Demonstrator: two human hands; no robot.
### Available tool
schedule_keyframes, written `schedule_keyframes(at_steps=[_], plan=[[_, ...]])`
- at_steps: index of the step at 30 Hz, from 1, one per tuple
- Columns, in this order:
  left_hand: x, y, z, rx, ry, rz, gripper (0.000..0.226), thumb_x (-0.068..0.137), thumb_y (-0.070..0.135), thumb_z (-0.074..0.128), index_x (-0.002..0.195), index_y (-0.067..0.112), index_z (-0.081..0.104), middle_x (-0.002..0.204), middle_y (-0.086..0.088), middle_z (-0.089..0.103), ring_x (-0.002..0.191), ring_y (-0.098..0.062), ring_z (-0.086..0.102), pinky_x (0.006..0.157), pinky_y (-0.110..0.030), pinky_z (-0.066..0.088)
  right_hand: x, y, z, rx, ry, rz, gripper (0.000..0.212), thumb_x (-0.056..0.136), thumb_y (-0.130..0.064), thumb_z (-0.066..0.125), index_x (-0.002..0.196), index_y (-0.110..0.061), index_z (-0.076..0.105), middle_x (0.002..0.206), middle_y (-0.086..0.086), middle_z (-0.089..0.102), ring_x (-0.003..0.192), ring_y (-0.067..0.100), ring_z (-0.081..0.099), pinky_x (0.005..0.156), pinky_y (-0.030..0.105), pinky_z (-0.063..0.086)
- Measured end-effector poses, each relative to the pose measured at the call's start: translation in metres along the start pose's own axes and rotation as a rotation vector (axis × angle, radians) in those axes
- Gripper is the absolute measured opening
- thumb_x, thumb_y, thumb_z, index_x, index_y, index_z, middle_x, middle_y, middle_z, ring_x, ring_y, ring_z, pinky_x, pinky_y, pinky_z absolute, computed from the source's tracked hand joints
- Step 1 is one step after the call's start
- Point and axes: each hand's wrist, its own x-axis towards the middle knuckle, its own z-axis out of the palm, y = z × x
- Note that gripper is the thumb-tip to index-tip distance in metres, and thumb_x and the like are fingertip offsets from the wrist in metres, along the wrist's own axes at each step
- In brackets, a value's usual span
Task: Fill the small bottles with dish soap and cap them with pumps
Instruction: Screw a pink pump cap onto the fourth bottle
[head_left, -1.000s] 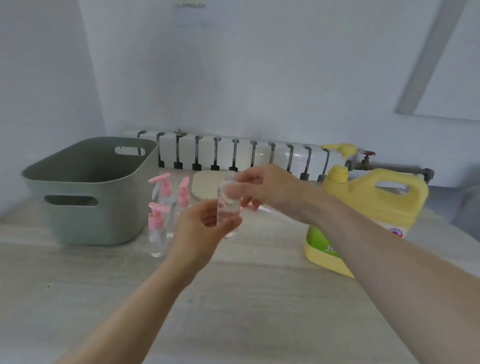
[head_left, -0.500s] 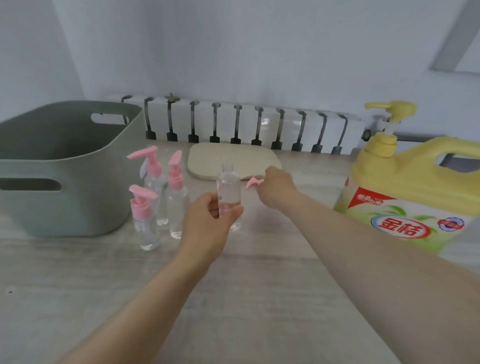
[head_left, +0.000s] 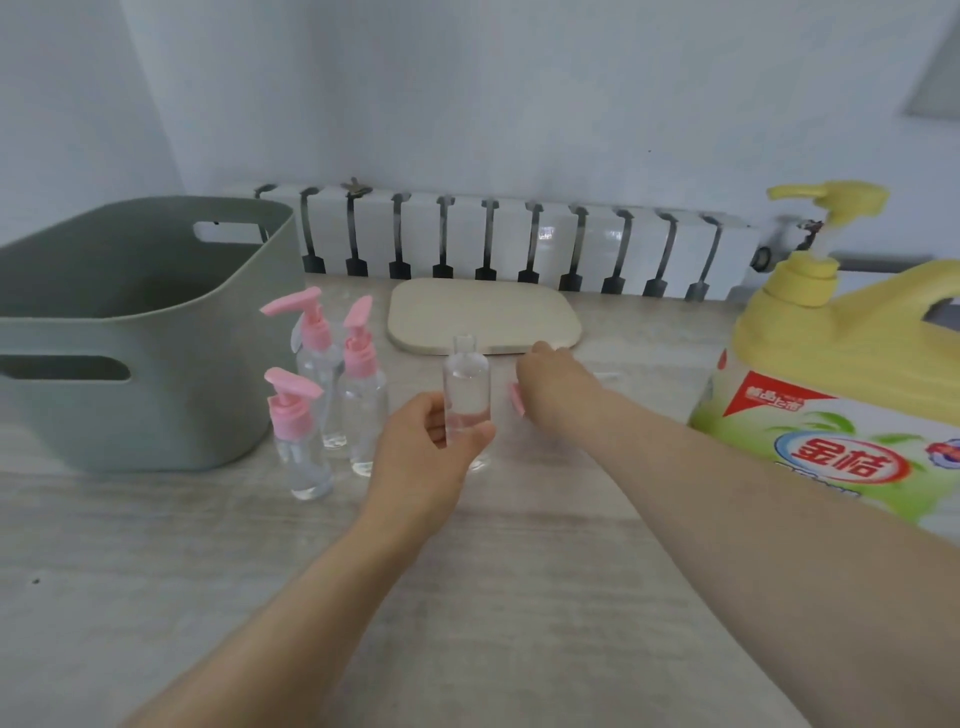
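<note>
My left hand (head_left: 426, 441) grips a small clear bottle (head_left: 466, 389) upright over the table, its neck open and uncapped. Just to its right, my right hand (head_left: 553, 376) is low at the table with its fingers curled over a pink pump (head_left: 517, 399), of which only a pink edge shows. Three more clear bottles capped with pink pumps stand to the left: a short one (head_left: 298, 441) in front, two taller ones (head_left: 317, 358) (head_left: 363, 389) behind. The big yellow dish soap jug (head_left: 831, 374) with its pump stands at the right.
A grey-green plastic basket (head_left: 130, 415) fills the left side of the wooden table (head_left: 260, 571). A beige board (head_left: 483, 312) lies flat behind the bottles. A white radiator (head_left: 519, 244) runs along the wall at the back.
My right hand has carried the pink pump away from the bottle's neck and down to the table on the right. The left hand still holds the bottle. The view has tilted down.
</note>
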Motion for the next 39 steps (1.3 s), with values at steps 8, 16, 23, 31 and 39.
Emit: schedule_keyframes(at_steps=[8, 16, 23, 31, 39], plan=[[-0.02, 0.011, -0.007, 0.086, 0.032, -0.054, 0.034, 0.086, 0.022, 0.073, 0.116, 0.018, 0.059, 0.105, 0.008, 0.065, 0.098, -0.004, 0.061, 0.076, -0.014, 0.044, -0.031, -0.014, -0.08, 0.728, 0.348, -0.087, 0.025, 0.097, -0.01, 0.043, 0.083, -0.025, 0.056, 0.101, 0.008, 0.056, 0.074, 0.019, 0.047, 0.077, 0.031, 0.045], [-0.043, 0.015, -0.01, 0.096, 0.052, -0.112, 0.029, 0.082, 0.016, 0.076, 0.106, 0.015, 0.059, 0.105, -0.002, 0.068, 0.099, -0.017, 0.062, 0.09, -0.034, 0.05, -0.068, -0.018, -0.145, 1.156, 0.52, -0.166, 0.017, 0.094, -0.01, 0.049, 0.084, 0.004, 0.052, 0.111, -0.022, 0.062, 0.057, 0.006, 0.047, 0.06, 0.023, 0.044], [-0.051, 0.014, -0.007, 0.055, 0.075, -0.09, 0.03, 0.079, 0.011, 0.079, 0.086, 0.027, 0.055, 0.094, 0.005, 0.066, 0.095, -0.014, 0.062, 0.086, -0.03, 0.049, -0.084, -0.016, -0.159, 1.221, 0.504, -0.206, 0.03, 0.094, -0.014, 0.05, 0.091, 0.015, 0.054, 0.104, -0.036, 0.055, 0.053, -0.004, 0.051, 0.059, 0.018, 0.041], [-0.046, 0.009, -0.005, 0.083, 0.058, -0.071, 0.026, 0.079, 0.014, 0.08, 0.094, 0.021, 0.059, 0.095, 0.005, 0.066, 0.093, -0.01, 0.062, 0.081, -0.023, 0.046, -0.087, -0.022, -0.147, 1.13, 0.432, -0.22, 0.019, 0.094, -0.015, 0.051, 0.089, 0.002, 0.058, 0.092, -0.027, 0.062, 0.064, 0.013, 0.05, 0.066, 0.031, 0.049], [-0.039, 0.002, -0.007, 0.136, 0.035, -0.051, 0.025, 0.076, 0.018, 0.082, 0.092, 0.015, 0.064, 0.088, 0.003, 0.071, 0.084, -0.011, 0.067, 0.072, -0.024, 0.052, -0.084, -0.026, -0.114, 1.012, 0.14, -0.266, 0.005, 0.084, -0.014, 0.069, 0.083, -0.011, 0.072, 0.087, -0.011, 0.074, 0.068, 0.015, 0.053, 0.066, 0.035, 0.05]])
